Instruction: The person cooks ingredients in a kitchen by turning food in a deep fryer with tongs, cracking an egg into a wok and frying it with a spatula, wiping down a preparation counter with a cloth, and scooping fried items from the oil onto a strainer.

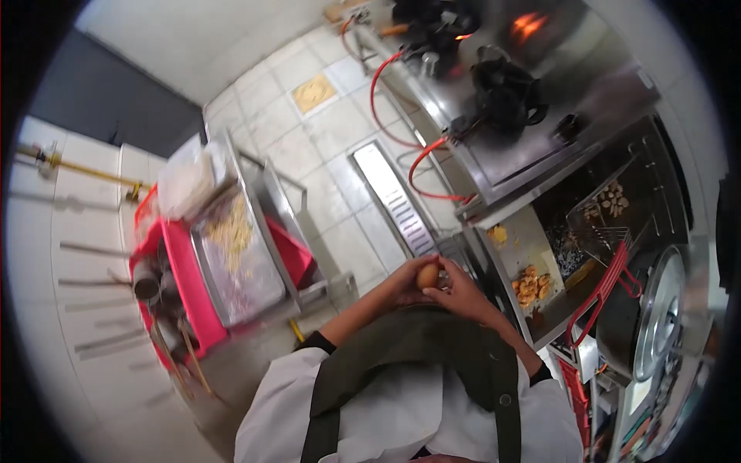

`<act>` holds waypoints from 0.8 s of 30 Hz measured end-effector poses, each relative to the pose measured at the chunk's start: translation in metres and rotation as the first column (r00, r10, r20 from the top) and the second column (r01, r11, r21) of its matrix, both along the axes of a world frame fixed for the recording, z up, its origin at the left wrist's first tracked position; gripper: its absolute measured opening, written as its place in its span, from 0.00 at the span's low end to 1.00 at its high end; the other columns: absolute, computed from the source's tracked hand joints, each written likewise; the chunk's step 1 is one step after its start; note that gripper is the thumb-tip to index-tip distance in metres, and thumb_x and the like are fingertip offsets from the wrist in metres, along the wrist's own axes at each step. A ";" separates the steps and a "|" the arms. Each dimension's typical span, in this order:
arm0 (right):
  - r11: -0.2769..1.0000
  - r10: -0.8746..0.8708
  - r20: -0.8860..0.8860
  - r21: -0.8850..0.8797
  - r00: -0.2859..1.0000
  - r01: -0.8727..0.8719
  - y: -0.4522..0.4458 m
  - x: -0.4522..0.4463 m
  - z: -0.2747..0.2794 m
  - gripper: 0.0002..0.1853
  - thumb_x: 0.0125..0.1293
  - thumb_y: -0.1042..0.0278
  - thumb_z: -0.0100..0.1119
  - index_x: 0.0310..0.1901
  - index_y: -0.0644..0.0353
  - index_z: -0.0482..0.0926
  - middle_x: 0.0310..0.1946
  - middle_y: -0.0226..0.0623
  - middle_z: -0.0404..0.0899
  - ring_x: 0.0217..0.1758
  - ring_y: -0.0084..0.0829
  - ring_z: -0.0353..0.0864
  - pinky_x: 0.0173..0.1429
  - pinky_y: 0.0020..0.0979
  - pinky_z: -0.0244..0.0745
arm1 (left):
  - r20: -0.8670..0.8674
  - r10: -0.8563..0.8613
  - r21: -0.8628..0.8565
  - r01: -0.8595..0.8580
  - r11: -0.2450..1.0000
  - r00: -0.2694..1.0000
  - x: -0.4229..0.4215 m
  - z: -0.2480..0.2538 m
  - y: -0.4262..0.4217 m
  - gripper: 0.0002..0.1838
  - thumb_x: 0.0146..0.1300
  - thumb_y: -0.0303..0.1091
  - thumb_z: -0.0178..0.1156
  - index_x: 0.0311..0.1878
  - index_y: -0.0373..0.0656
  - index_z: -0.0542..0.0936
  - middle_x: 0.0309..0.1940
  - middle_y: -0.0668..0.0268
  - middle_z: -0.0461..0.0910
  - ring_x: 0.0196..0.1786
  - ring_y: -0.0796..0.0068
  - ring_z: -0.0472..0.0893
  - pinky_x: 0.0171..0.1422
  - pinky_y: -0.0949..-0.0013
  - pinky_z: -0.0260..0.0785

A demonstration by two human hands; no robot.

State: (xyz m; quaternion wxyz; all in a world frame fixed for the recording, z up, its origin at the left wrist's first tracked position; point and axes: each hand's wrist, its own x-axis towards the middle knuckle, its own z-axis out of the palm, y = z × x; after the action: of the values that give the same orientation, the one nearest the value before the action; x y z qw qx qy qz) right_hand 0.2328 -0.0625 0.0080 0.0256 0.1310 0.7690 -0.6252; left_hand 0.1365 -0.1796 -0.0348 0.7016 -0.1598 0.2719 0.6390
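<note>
A brown egg (428, 276) sits between my two hands, close in front of my apron. My left hand (401, 285) curls around its left side, with the fingers partly hidden behind the egg. From the other side my right hand (465, 295) closes in, thumb against the egg's lower edge and fingers over its right side. Nearest to my right hand is a metal tray (552, 247) holding browned fried pieces (531, 286) and a small yellow piece (498, 234).
On the left, a metal tray (270, 282) with pale strips (231, 231) stands by a pink crate (184, 266) of ladles. At right are a fryer with a red-handled basket (598, 297), a pot lid (662, 312), and a lit stove (571, 85) with red hoses (373, 96).
</note>
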 end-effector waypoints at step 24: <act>0.373 -0.758 -0.126 0.723 0.641 0.582 0.267 -0.587 -0.102 0.21 0.57 0.54 0.52 0.45 0.63 0.70 0.30 0.51 0.76 0.40 0.50 0.75 0.45 0.39 0.70 | -0.283 0.301 -0.108 -0.342 0.933 0.911 -0.608 0.006 0.033 0.09 0.56 0.40 0.55 0.30 0.45 0.72 0.23 0.67 0.74 0.23 0.75 0.73 0.16 0.82 0.60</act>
State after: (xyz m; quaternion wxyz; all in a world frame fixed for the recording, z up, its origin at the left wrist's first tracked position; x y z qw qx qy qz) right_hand -0.3543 0.2041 -0.0945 -0.1966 0.5027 0.8143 -0.2135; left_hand -0.4718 -0.1463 -0.0290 0.5297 -0.1708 0.3811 0.7382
